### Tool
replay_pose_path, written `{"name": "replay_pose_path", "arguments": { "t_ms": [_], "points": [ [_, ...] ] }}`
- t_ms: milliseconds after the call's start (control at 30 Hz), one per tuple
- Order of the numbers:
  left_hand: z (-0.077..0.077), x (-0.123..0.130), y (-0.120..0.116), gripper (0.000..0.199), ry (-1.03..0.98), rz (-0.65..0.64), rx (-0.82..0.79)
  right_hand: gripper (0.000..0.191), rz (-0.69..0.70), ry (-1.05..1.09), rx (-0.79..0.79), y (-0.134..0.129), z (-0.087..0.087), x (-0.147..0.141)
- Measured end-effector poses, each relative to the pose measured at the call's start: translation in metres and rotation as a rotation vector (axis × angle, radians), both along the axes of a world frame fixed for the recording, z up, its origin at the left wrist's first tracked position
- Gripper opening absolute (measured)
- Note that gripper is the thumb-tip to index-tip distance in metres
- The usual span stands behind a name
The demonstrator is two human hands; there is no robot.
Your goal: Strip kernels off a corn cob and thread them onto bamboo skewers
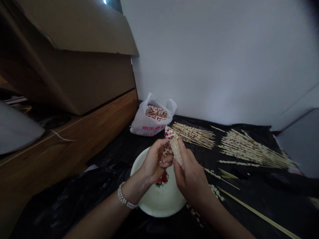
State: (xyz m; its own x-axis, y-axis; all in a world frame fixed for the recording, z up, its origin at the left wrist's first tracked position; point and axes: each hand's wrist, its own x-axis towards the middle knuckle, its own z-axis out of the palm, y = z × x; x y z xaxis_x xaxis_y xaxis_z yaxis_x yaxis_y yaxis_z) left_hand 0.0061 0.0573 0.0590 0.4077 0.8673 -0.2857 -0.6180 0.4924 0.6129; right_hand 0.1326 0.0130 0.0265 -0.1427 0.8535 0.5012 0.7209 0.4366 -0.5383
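Observation:
A corn cob (176, 152) is tilted above a white basin (161, 204). Speckled red and cream kernels cover only its upper end; the lower part is bare. My right hand (190, 166) is wrapped round the cob's lower part. Cupped beside it, my left hand (156, 159) has its fingers curled round loose corn kernels (166, 152), with the thumb close to the cob. Whether that thumb touches the cob, I cannot tell. Beneath my hands, the basin shows a red strawberry print (162, 178) on its inside.
Behind the basin stands a white plastic bag (142, 122) with speckled corn cobs (157, 112). Skewers threaded with kernels (194, 134) lie in piles on black sheeting (119, 159). Bare sticks (251, 209) and loose kernels (216, 192) are at right. A cardboard box (94, 76) rises at left.

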Motion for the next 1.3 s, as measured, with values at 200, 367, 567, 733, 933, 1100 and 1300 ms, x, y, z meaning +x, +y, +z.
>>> {"name": "replay_pose_path", "arguments": {
  "t_ms": [200, 367, 567, 733, 933, 1100, 1300],
  "points": [
    [0.000, 0.003, 0.001, 0.017, 0.039, 0.025, 0.026, 0.058, 0.001, 0.014, 0.010, 0.001, 0.000, 0.000],
    [-0.004, 0.003, 0.002, 0.012, 0.074, 0.049, -0.003, 0.059, -0.030, -0.041, 0.018, -0.001, 0.000, -0.003],
    [-0.010, 0.005, 0.001, 0.014, 0.159, 0.098, 0.053, 0.058, -0.026, -0.060, -0.012, -0.002, 0.002, -0.003],
    [-0.005, 0.002, 0.000, 0.013, 0.061, 0.018, 0.095, 0.058, -0.019, -0.022, -0.014, -0.001, 0.005, 0.001],
    [0.000, 0.001, 0.001, 0.014, 0.017, 0.015, 0.030, 0.058, -0.038, -0.019, -0.018, -0.002, 0.009, 0.003],
    [-0.001, 0.002, 0.000, 0.008, 0.053, 0.042, 0.061, 0.057, -0.020, -0.007, -0.069, -0.003, 0.012, 0.002],
    [-0.001, 0.001, 0.000, 0.006, 0.032, 0.023, 0.076, 0.056, 0.018, 0.041, 0.007, -0.001, 0.004, 0.003]
  ]
}}
